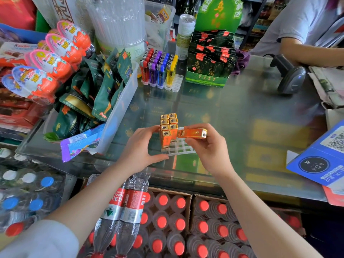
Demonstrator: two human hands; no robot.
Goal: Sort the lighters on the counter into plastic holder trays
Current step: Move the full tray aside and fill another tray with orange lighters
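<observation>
On the glass counter (242, 108), the left hand (141, 146) grips the clear holder tray (178, 148) with upright gold lighters (168, 127); just beside, above the tray's empty slots, the right hand (208, 146) pinches one gold lighter (192, 133) lying sideways

The glass worktop (232, 108) carried a clear grid tray (179, 148) near its front edge, with gold lighters (168, 127) standing upright in its left cells. Toward the back stood a second clear tray (175, 84) filled with red, purple, blue and yellow lighters (158, 69). Just right of it sat a green carton of dark sachets (210, 60). A clear tub of green snack packets (119, 108) rested at the left, a black barcode scanner (290, 75) at the right, and a blue payment sign (320, 157) at the right edge.
</observation>
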